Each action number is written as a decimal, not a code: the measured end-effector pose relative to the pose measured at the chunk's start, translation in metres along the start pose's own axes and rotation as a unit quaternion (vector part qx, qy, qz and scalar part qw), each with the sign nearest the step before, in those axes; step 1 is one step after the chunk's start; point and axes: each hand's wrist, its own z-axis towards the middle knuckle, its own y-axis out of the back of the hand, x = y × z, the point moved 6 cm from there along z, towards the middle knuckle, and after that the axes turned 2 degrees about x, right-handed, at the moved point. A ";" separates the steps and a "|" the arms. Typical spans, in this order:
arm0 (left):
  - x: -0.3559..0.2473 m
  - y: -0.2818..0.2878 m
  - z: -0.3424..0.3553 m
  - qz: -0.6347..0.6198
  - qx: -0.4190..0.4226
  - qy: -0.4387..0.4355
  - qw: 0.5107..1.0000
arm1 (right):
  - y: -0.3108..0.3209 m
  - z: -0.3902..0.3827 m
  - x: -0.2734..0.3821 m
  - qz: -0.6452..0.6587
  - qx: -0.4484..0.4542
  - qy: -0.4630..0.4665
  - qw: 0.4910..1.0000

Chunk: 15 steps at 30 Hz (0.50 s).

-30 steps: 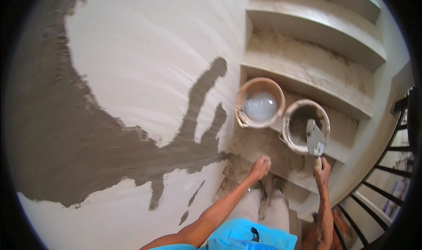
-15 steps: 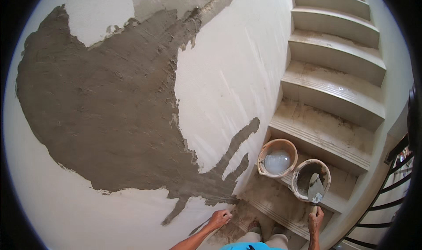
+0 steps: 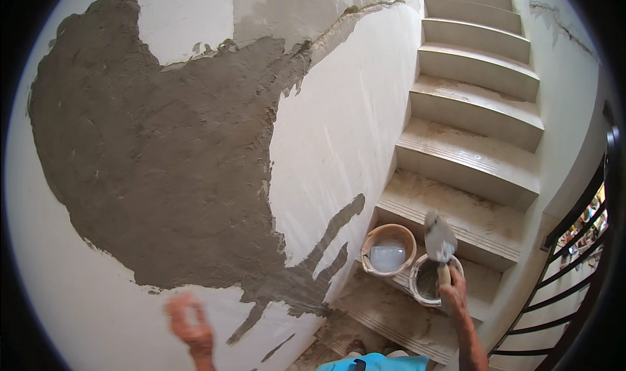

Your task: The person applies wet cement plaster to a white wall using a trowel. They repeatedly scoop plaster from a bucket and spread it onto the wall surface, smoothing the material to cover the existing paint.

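Note:
My right hand (image 3: 453,289) is shut on the handle of a trowel, its mortar-streaked blade (image 3: 441,237) raised above a bucket of grey material (image 3: 417,291), partly hidden by hand and tool. Beside it stands a brownish bucket (image 3: 409,244) holding cloudy water. My left hand (image 3: 189,322) hangs at lower left in front of the white wall (image 3: 104,286), smeared by motion, so its finger position is unclear; I see no object in it. Above that hand a broad, rough patch of dark grey plaster (image 3: 156,162) covers much of the wall, with streaks running toward the stairs.
Stairs (image 3: 469,136) with worn, stained treads climb away on the right, the buckets standing on a low step. A black metal railing (image 3: 574,279) curves along the right edge. A crack (image 3: 561,25) marks the right wall. My feet stand at the bottom of the view.
My view has tilted up along the wall and stairs. The trowel has lifted from the bucket's mouth to above it. My left hand has moved leftward in front of the wall.

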 end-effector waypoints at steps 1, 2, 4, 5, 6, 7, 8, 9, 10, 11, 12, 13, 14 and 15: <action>0.010 0.032 0.022 0.088 -0.049 -0.032 0.994 | -0.005 0.014 0.033 0.031 0.024 0.003 0.999; 0.017 0.063 0.042 0.118 -0.125 -0.025 0.985 | -0.013 0.030 0.068 0.058 0.052 0.006 0.997; 0.033 0.107 0.080 0.212 -0.212 -0.059 0.952 | -0.024 0.064 0.121 0.095 0.080 0.072 0.990; 0.040 0.126 0.099 0.254 -0.234 -0.078 0.935 | -0.032 0.077 0.154 0.091 0.102 0.084 0.987; 0.052 0.141 0.115 0.293 -0.240 -0.076 0.923 | -0.039 0.091 0.187 0.085 0.124 0.096 0.984; 0.064 0.153 0.130 0.327 -0.247 -0.075 0.909 | -0.044 0.112 0.208 0.070 0.131 0.131 0.980; 0.078 0.164 0.138 0.329 -0.263 -0.081 0.903 | -0.041 0.128 0.231 0.052 0.130 0.176 0.974; 0.092 0.175 0.150 0.340 -0.267 -0.091 0.897 | -0.046 0.146 0.251 0.036 0.121 0.180 0.975; 0.104 0.177 0.159 0.347 -0.273 -0.100 0.892 | -0.049 0.162 0.271 0.017 0.109 0.185 0.977; 0.116 0.175 0.167 0.338 -0.267 -0.101 0.897 | -0.054 0.180 0.290 0.008 0.103 0.204 0.973; 0.126 0.173 0.173 0.332 -0.262 -0.102 0.901 | -0.061 0.196 0.308 0.000 0.099 0.224 0.969; 0.133 0.171 0.177 0.325 -0.256 -0.102 0.905 | -0.068 0.203 0.329 -0.033 0.087 0.230 0.969; 0.130 0.169 0.179 0.323 -0.253 -0.110 0.905 | -0.075 0.208 0.348 -0.064 0.072 0.236 0.967; 0.123 0.168 0.180 0.321 -0.252 -0.117 0.905 | -0.084 0.222 0.358 -0.055 0.070 0.233 0.969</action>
